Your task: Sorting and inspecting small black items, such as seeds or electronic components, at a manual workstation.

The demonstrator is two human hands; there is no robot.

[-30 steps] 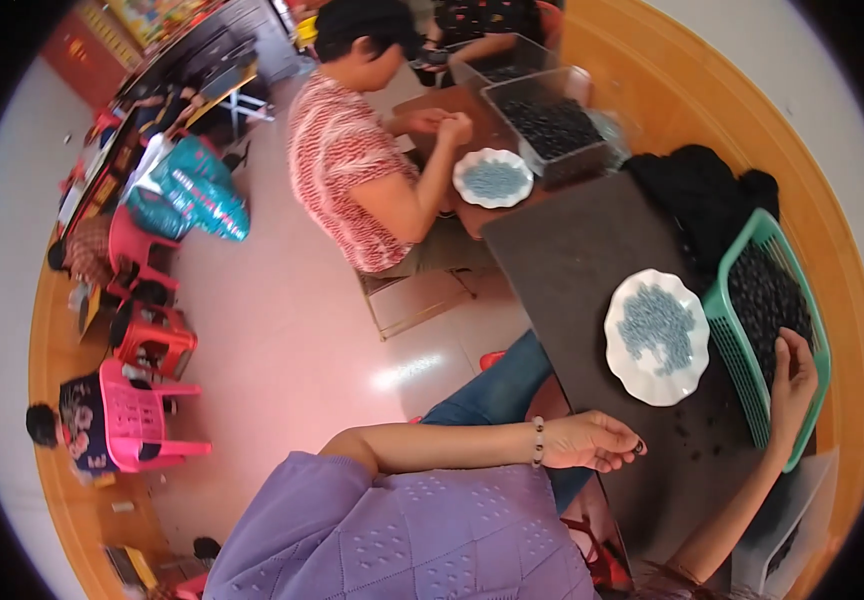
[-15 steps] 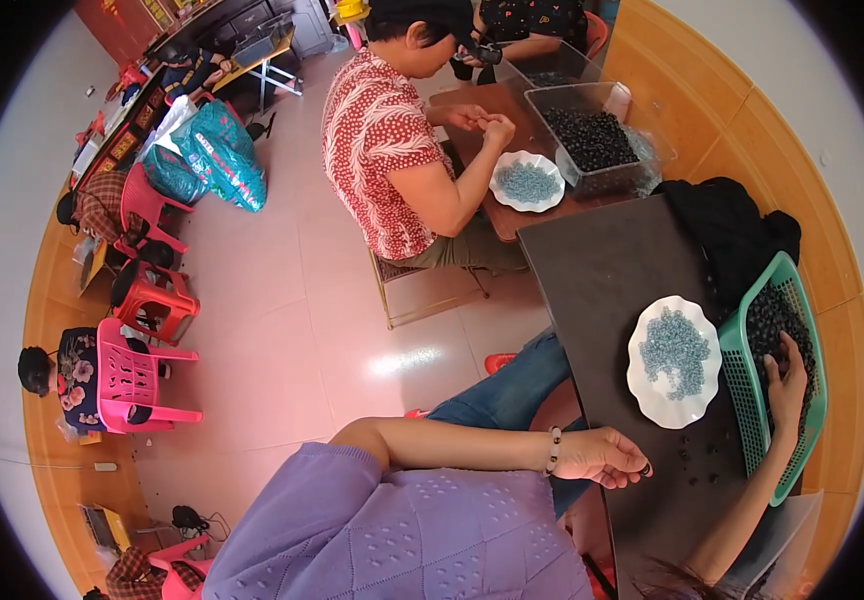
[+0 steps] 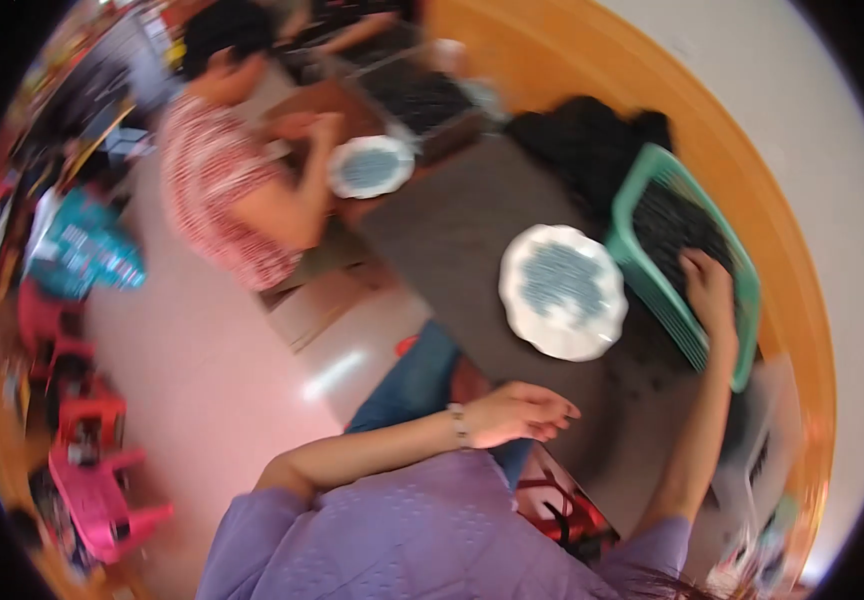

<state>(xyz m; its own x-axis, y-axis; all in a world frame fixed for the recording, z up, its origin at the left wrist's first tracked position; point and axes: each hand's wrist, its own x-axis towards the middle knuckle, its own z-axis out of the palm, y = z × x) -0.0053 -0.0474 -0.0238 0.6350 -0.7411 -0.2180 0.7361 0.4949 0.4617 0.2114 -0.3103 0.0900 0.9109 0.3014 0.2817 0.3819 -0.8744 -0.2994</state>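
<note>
My right hand (image 3: 709, 288) reaches into a green plastic basket (image 3: 742, 300) of small dark pieces and lies on the pile; whether it grips any is blurred. My left hand (image 3: 522, 412) hovers at the near edge of the dark table (image 3: 452, 240), fingers loosely curled, with nothing visible in it. A white scalloped plate (image 3: 564, 292) of small blue-grey pieces sits between the two hands, just left of the basket.
A person in a red patterned top (image 3: 227, 195) sits across the table with a second white plate (image 3: 370, 166) and a tray of dark pieces (image 3: 414, 98). A black bag (image 3: 587, 140) lies behind the basket. Pink and red plastic stools (image 3: 97, 480) stand on the floor at left.
The view has swung and blurred. My right hand stays in the basket and has shifted a little over the pile. My left hand remains at the table's edge.
</note>
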